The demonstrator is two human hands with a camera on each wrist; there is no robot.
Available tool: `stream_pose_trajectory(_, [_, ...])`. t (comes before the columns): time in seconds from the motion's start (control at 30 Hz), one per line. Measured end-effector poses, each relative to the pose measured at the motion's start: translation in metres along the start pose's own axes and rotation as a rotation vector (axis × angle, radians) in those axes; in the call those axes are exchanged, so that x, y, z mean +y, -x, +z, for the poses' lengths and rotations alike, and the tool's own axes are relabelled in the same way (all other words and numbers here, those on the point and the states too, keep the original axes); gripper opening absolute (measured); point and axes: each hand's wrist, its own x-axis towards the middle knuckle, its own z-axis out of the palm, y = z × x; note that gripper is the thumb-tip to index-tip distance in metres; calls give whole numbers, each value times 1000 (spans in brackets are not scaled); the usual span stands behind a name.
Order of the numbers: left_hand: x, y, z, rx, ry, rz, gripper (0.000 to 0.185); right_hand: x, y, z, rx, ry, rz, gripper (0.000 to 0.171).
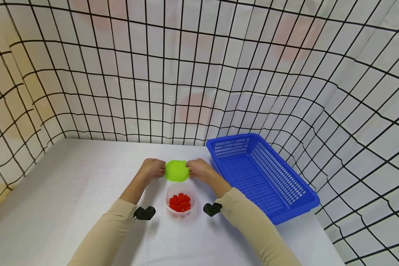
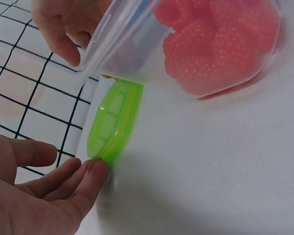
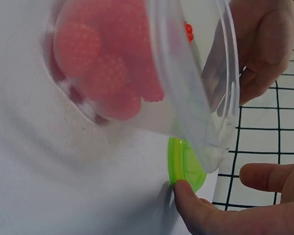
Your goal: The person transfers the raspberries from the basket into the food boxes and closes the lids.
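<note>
A bright green lid [image 1: 177, 170] lies on the white table between the two hands. My left hand [image 1: 154, 168] touches its left edge with the fingertips, and in the left wrist view the thumb stands apart from the lid. At the opposite edge, the right hand [image 1: 198, 170] rests a fingertip on the rim, its thumb also raised away in the right wrist view. Nearer the body, between the forearms, is a clear plastic container [image 1: 193, 199] without a cover. Red raspberries [image 1: 179, 202] fill its lower part.
A blue perforated basket [image 1: 286, 162] stands right of the right hand, beside that forearm. Black wire mesh [image 1: 164, 74] in front of white sheeting borders the table [image 1: 86, 177] at the back and sides. Each beige sleeve [image 1: 109, 225] has a dark wrist mount by the cuff.
</note>
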Motion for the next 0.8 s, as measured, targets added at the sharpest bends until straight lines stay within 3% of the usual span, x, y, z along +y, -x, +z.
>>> stream_pose_trajectory(0.27, [5, 2, 0, -24, 60, -12, 42, -5, 3, -1, 52, -19, -13, 55])
stream_pose_trajectory(0.6, [17, 13, -6, -56, 172, 17, 46, -24, 19, -12, 35, -35, -13, 59])
stream_pose_trajectory(0.8, [21, 14, -9, -68, 203, 0, 47, -25, 25, -15, 30, -33, -26, 59])
